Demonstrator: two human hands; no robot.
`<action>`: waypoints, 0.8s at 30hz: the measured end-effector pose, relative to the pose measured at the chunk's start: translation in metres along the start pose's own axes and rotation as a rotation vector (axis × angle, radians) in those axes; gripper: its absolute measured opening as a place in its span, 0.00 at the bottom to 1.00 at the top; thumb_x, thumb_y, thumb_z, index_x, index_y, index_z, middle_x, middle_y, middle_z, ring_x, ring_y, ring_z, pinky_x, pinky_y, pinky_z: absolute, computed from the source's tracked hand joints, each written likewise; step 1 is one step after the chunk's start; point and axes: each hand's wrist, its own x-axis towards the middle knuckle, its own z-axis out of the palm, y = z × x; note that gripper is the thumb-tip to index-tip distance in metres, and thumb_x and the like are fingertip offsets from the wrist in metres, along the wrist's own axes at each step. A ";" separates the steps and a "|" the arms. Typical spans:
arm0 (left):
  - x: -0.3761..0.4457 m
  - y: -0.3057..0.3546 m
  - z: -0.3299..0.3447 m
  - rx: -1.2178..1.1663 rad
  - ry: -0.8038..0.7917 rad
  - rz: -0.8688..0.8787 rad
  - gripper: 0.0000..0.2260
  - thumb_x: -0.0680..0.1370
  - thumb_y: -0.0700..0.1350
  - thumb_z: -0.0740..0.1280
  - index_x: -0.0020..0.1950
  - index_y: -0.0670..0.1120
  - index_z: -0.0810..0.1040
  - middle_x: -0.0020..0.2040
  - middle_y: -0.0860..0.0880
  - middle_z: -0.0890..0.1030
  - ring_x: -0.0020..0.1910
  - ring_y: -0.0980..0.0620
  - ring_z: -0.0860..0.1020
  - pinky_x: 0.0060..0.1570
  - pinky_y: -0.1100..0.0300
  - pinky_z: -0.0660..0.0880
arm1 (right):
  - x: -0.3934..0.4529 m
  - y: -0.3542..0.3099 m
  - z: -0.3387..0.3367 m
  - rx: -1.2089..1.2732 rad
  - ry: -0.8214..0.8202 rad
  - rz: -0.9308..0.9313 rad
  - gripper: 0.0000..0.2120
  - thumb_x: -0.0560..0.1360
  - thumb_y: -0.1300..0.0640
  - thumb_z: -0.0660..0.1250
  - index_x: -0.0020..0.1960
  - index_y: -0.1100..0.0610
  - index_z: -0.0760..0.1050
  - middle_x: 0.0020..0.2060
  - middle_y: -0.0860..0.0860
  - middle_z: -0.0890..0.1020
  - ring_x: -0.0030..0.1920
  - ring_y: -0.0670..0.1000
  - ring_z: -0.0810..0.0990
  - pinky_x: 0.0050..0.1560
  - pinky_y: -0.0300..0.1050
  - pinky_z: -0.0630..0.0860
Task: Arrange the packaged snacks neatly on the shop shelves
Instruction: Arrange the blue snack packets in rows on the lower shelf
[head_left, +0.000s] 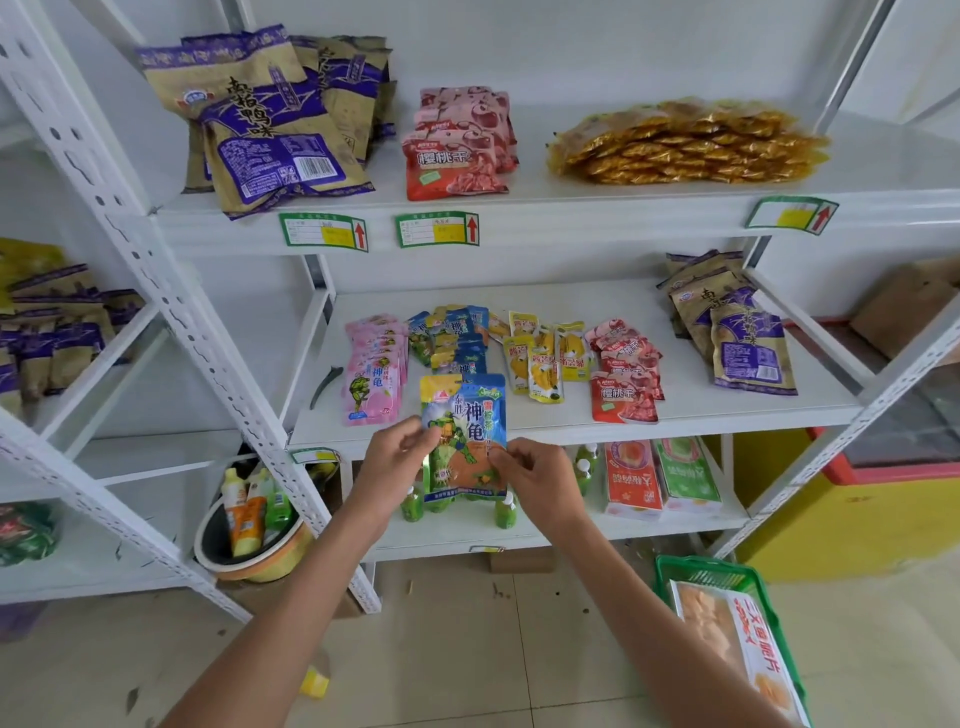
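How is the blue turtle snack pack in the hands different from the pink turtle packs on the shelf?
The blue turtle pack is blue with a yellow corner; the pink turtle packs are pink. The blue one is held up at the shelf's front edge, pinched by the left hand and right hand; the pink ones lie flat in an overlapping row on the middle shelf. Both show a cartoon turtle.

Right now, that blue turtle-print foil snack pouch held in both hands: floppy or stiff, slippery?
The blue turtle-print foil snack pouch is probably thin and light: the left hand and right hand pinch it by its side edges alone. It likely flexes, since its lower edge looks wavy. The glossy film may be slippery, so pinch the seams.
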 end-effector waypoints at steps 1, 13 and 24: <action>-0.001 -0.006 0.004 0.006 -0.011 -0.020 0.09 0.84 0.50 0.67 0.50 0.46 0.80 0.43 0.45 0.76 0.44 0.51 0.74 0.43 0.57 0.67 | 0.001 0.008 0.001 -0.017 -0.007 0.014 0.16 0.82 0.50 0.70 0.40 0.59 0.83 0.27 0.48 0.81 0.26 0.44 0.71 0.29 0.45 0.68; 0.024 -0.061 0.037 0.057 0.178 -0.181 0.07 0.77 0.51 0.74 0.53 0.52 0.83 0.44 0.53 0.86 0.46 0.54 0.85 0.47 0.53 0.83 | 0.045 0.069 0.017 -0.023 -0.008 0.134 0.17 0.81 0.50 0.70 0.39 0.60 0.80 0.33 0.60 0.81 0.31 0.49 0.72 0.33 0.45 0.67; 0.152 -0.106 0.023 0.364 0.105 -0.077 0.22 0.68 0.61 0.81 0.56 0.54 0.80 0.45 0.58 0.85 0.43 0.58 0.84 0.42 0.53 0.80 | 0.186 0.075 0.053 -0.401 -0.013 0.204 0.18 0.81 0.46 0.69 0.37 0.55 0.74 0.32 0.53 0.79 0.38 0.60 0.79 0.37 0.53 0.74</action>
